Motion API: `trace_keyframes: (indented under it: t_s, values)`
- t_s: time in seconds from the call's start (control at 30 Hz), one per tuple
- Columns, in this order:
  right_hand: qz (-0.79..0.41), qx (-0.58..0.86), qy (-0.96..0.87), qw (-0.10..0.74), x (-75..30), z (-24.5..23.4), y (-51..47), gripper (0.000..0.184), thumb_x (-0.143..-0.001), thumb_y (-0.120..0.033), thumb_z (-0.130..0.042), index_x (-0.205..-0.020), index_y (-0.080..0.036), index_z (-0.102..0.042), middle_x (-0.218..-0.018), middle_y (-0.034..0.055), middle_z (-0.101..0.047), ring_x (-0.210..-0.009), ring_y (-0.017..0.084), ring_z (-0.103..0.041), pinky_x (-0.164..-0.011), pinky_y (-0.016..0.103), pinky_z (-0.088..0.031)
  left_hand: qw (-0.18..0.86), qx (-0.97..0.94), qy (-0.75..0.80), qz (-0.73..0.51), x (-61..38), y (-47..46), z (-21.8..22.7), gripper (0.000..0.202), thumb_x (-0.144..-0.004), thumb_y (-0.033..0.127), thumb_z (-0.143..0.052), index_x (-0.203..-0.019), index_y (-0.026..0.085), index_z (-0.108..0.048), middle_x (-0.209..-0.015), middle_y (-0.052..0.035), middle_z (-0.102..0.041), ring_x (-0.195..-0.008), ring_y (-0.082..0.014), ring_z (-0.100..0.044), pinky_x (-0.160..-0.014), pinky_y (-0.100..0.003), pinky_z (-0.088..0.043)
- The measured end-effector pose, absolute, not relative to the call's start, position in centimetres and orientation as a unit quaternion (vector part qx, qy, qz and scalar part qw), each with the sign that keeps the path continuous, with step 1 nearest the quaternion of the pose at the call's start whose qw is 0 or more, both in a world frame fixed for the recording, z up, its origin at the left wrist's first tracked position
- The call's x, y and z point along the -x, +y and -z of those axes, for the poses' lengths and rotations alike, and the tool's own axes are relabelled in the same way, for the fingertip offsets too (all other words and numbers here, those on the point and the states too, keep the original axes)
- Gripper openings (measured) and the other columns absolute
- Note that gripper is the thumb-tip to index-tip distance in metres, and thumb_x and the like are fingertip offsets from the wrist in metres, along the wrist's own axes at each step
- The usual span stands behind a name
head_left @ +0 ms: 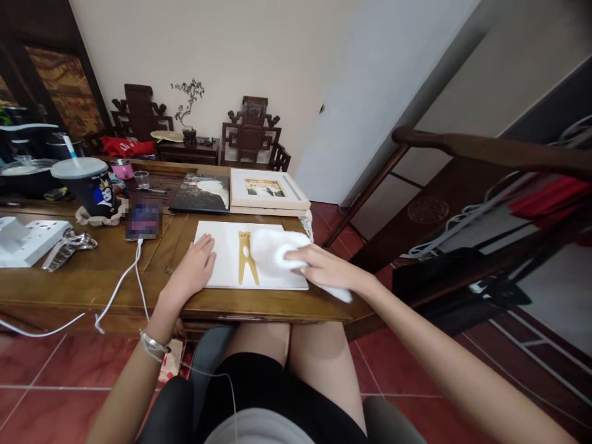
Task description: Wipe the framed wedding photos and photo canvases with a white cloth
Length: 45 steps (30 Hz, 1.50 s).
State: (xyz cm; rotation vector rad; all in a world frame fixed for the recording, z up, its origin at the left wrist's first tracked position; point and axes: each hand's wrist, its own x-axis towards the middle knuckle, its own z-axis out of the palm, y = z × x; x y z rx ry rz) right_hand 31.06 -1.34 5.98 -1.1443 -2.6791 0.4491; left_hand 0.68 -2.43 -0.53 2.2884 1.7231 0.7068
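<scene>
A white flat board, apparently the back of a picture frame (226, 256), lies on the wooden table in front of me, with a gold folding stand (246, 266) on its middle. My left hand (194, 269) rests flat on the board's left edge, fingers together and stretched out. My right hand (324, 266) presses a white cloth (272, 251) against the board's right part, fingers closed over the cloth.
Behind the board lie a dark photo print (201, 193) and a white framed picture (268, 190). To the left are a phone (143, 220) on a white cable, a cup with a lid and straw (90, 185) and a white power strip (28, 240). A wooden chair arm (485, 151) stands at right.
</scene>
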Motion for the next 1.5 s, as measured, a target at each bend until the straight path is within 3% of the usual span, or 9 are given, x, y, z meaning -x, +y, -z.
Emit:
trace_keyframes:
  t_s: [0.17,0.3,0.4,0.53,0.77,1.0,1.1,1.23,1.5]
  values:
    - [-0.16,0.391,-0.886,0.19,-26.4,-4.6,4.7,0.027,-0.079,-0.016,-0.042,-0.09,-0.016,-0.067,-0.09,0.0058,-0.069,-0.083,0.022,-0.059,-0.08,0.033,-0.043,0.1,-0.776,0.573,-0.245,-0.5,-2.5,0.5,0.049,-0.096,0.027,-0.032,-0.137,0.006,-0.048,-0.152,-0.0196,-0.041,-0.146,-0.0266,-0.031,-0.12,-0.049,-0.023]
    - [-0.12,0.37,-0.903,0.183,-23.6,-3.6,4.8,0.037,-0.076,-0.008,-0.04,-0.1,-0.014,-0.068,-0.101,0.0098,-0.073,-0.102,0.027,-0.063,-0.094,0.041,-0.043,0.104,-0.774,0.573,-0.25,-0.5,-2.5,0.5,0.049,-0.096,0.026,-0.031,-0.137,0.006,-0.048,-0.152,-0.0204,-0.042,-0.146,-0.0269,-0.031,-0.12,-0.05,-0.022]
    - [-0.075,0.338,-0.927,0.146,-23.3,-3.0,1.8,0.046,-0.073,-0.003,-0.041,-0.112,-0.01,-0.066,-0.127,0.0175,-0.065,-0.135,0.032,-0.045,-0.112,0.055,-0.028,0.103,-0.773,0.573,-0.253,-0.6,-2.5,0.5,0.05,-0.096,0.026,-0.029,-0.139,0.005,-0.046,-0.152,-0.0202,-0.041,-0.146,-0.0261,-0.03,-0.12,-0.049,-0.022]
    - [-0.088,0.294,-0.946,0.107,-25.1,-3.6,-4.2,0.046,-0.072,-0.002,-0.042,-0.109,-0.012,-0.067,-0.148,0.0169,-0.047,-0.146,0.031,-0.028,-0.118,0.059,-0.021,0.096,-0.774,0.573,-0.251,-0.7,-2.4,0.7,0.05,-0.096,0.024,-0.028,-0.138,0.004,-0.046,-0.152,-0.0211,-0.041,-0.146,-0.0266,-0.03,-0.12,-0.05,-0.022]
    - [-0.147,0.25,-0.954,0.075,-27.4,-6.4,-9.0,0.045,-0.064,0.0,-0.042,-0.095,-0.017,-0.07,-0.141,0.0131,-0.057,-0.143,0.026,-0.036,-0.118,0.05,-0.029,0.085,-0.777,0.57,-0.251,-0.7,-2.5,0.8,0.048,-0.096,0.022,-0.028,-0.136,0.005,-0.048,-0.151,-0.0207,-0.042,-0.145,-0.027,-0.032,-0.119,-0.051,-0.023]
    - [-0.11,0.288,-0.942,0.13,-24.6,-4.6,-0.2,0.048,-0.07,0.001,-0.039,-0.105,-0.014,-0.067,-0.112,0.0116,-0.072,-0.135,0.028,-0.048,-0.114,0.052,-0.031,0.094,-0.777,0.574,-0.239,-0.6,-2.5,0.5,0.05,-0.096,0.023,-0.028,-0.139,0.004,-0.045,-0.152,-0.0207,-0.04,-0.146,-0.0268,-0.031,-0.12,-0.049,-0.023]
    - [-0.082,0.324,-0.933,0.134,-22.7,-3.8,3.6,0.05,-0.072,0.0,-0.039,-0.113,-0.013,-0.064,-0.117,0.0135,-0.07,-0.132,0.029,-0.05,-0.111,0.053,-0.033,0.096,-0.779,0.573,-0.234,-0.5,-2.5,0.4,0.051,-0.096,0.024,-0.026,-0.139,0.004,-0.046,-0.153,-0.0197,-0.04,-0.146,-0.0265,-0.031,-0.12,-0.048,-0.023]
    - [-0.036,0.345,-0.932,0.103,-21.4,-3.5,4.1,0.049,-0.078,-0.001,-0.041,-0.123,-0.01,-0.06,-0.136,0.0182,-0.058,-0.143,0.034,-0.034,-0.112,0.06,-0.027,0.097,-0.781,0.568,-0.24,-0.4,-2.3,0.5,0.05,-0.096,0.024,-0.027,-0.139,0.005,-0.046,-0.152,-0.0197,-0.041,-0.146,-0.0271,-0.032,-0.12,-0.05,-0.024]
    - [-0.071,0.272,-0.958,0.058,-23.5,-4.7,-6.2,0.048,-0.072,0.0,-0.044,-0.114,-0.011,-0.066,-0.153,0.0173,-0.041,-0.147,0.035,-0.024,-0.117,0.063,-0.02,0.092,-0.78,0.562,-0.261,-0.5,-2.2,0.9,0.05,-0.095,0.022,-0.027,-0.138,0.007,-0.048,-0.151,-0.0199,-0.043,-0.145,-0.0274,-0.033,-0.119,-0.054,-0.025]
